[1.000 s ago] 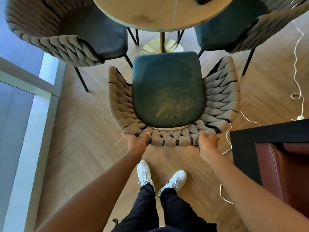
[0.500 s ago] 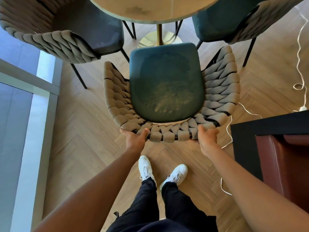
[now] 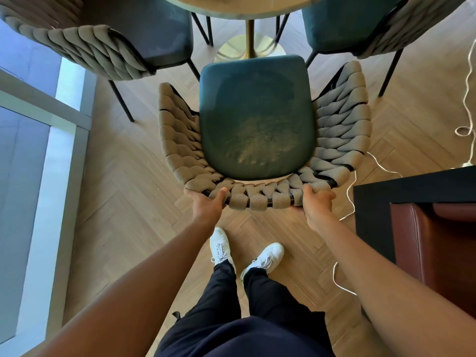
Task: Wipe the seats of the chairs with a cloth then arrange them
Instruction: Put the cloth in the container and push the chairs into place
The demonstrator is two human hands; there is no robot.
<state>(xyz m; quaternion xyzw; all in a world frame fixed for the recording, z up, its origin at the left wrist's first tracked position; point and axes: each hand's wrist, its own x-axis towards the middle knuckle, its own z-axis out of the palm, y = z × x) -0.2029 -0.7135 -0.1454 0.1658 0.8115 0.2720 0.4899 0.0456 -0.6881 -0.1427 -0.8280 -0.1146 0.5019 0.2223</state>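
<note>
Matt green velvet chair seat, thick woven rope backrest, herringbone wood floor, glossy brass table base

Both hands grip the woven backrest rim of the middle chair, the left hand at its left end and the right hand at its right. Beyond that chair stands the round table, flanked by two more chairs. A white cable trails on the floor to the chair's right.
</note>
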